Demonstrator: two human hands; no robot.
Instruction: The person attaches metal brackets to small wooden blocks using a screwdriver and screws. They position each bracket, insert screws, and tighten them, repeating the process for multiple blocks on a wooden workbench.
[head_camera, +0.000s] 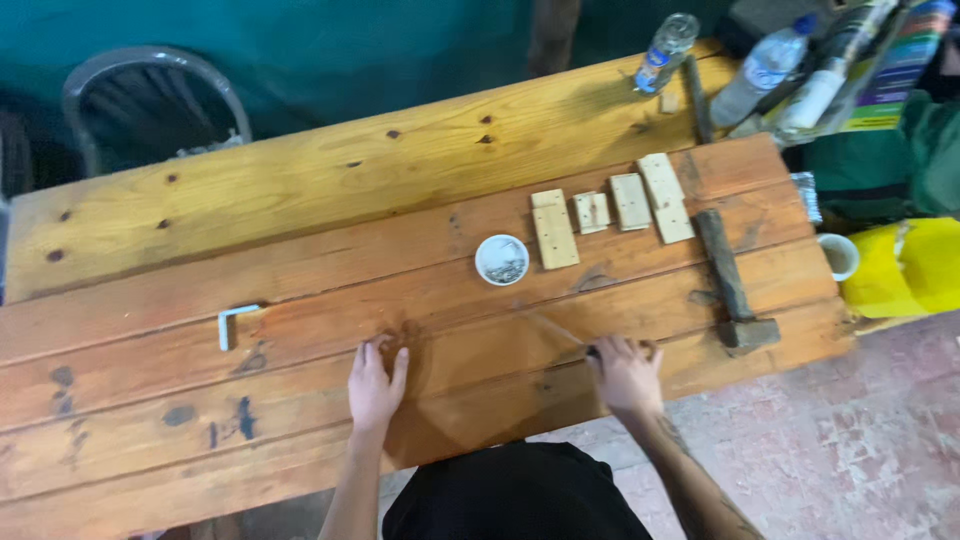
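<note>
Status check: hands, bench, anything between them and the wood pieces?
Left hand flat on workbench, empty. Right hand on bench, fingers curled, grip unclear. Four wood pieces, small bowl, hammer beyond, untouched. Nothing between.

bare bench (300, 190) lies open leftward; white dish (502, 259), wood blocks (610, 215) and hammer (735, 285) crowd the right.

Ahead of you, near the middle of the table (300, 190), sits a small white dish (502, 259) of metal bits. Just to its right you have four pale wood pieces (610, 208) laid side by side in a row. A hammer (735, 285) lies beyond them, its head close to the table's near edge. A white bracket (232, 324) rests far to the left. At the far right corner lie two plastic bottles (715, 62). Off the table you see a white cup (839, 255), a yellow container (912, 265) and a metal chair (150, 100).
</note>
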